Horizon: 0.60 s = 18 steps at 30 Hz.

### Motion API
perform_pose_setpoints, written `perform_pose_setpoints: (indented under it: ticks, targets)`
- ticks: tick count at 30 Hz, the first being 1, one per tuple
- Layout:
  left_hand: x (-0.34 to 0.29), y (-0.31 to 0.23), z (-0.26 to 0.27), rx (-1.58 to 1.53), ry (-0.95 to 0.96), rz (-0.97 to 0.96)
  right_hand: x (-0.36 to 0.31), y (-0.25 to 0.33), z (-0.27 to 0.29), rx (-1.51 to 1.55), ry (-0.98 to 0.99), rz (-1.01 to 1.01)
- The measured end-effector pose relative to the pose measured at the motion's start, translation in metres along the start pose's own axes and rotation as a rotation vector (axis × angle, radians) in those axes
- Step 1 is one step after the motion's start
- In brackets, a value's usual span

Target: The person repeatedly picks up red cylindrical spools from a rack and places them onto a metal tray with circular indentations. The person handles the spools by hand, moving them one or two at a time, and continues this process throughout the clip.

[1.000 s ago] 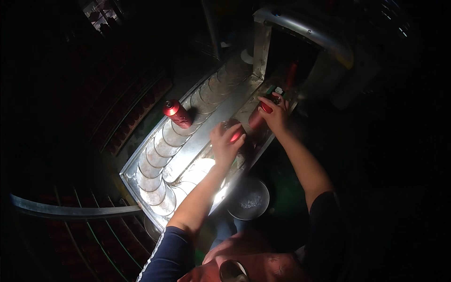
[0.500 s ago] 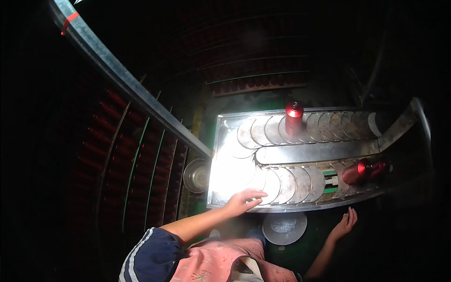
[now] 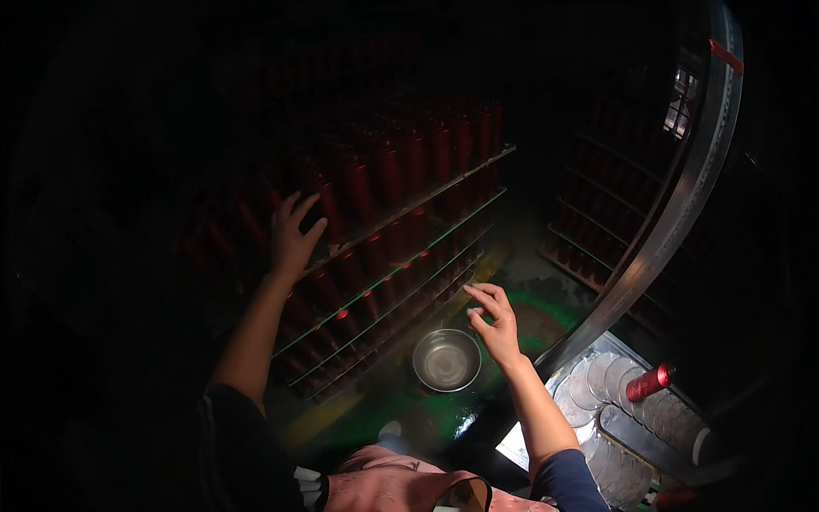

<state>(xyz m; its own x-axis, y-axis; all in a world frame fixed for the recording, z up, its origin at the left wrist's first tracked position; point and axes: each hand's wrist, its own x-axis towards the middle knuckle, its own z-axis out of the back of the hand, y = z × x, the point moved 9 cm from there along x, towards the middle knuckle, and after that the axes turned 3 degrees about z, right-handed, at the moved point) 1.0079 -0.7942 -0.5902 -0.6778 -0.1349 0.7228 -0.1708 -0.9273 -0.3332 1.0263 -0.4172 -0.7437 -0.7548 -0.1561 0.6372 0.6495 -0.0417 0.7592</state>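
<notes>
My left hand (image 3: pixel 296 237) reaches up to a rack full of red metal bottles (image 3: pixel 358 186), its fingers spread beside the nearest ones on the top shelf. It holds nothing, and whether a fingertip touches a bottle is too dark to tell. Out in the air to the right, my right hand (image 3: pixel 497 326) is open, thumb apart from lightly bent fingers, nothing in it. Above the rack's lower tiers runs the top shelf's edge (image 3: pixel 426 198); more red bottles stand below it in shadow.
A round metal bowl (image 3: pixel 446 362) sits on the green floor between rack and conveyor. At lower right, a lit plate conveyor (image 3: pixel 589 380) carries one red bottle (image 3: pixel 650 382). A curved-looking metal post (image 3: pixel 682 218) rises beside it. Another rack of bottles (image 3: pixel 597 205) stands farther back.
My view has swung left from the conveyor to the rack. My left hand has left the conveyor's edge and risen to the bottles; my right hand has come up and forward, still empty.
</notes>
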Motion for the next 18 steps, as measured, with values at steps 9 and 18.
perform_pose_setpoints:
  ticks: [9,18]
  targets:
    - [0.112,0.071,-0.104,-0.038,0.1,-0.053,0.37,-0.062,-0.24,-0.634,0.379,0.064]
    - [0.067,0.112,-0.042,-0.385,-0.169,-0.225,0.32,-0.033,-0.237,-0.692,0.076,0.317]
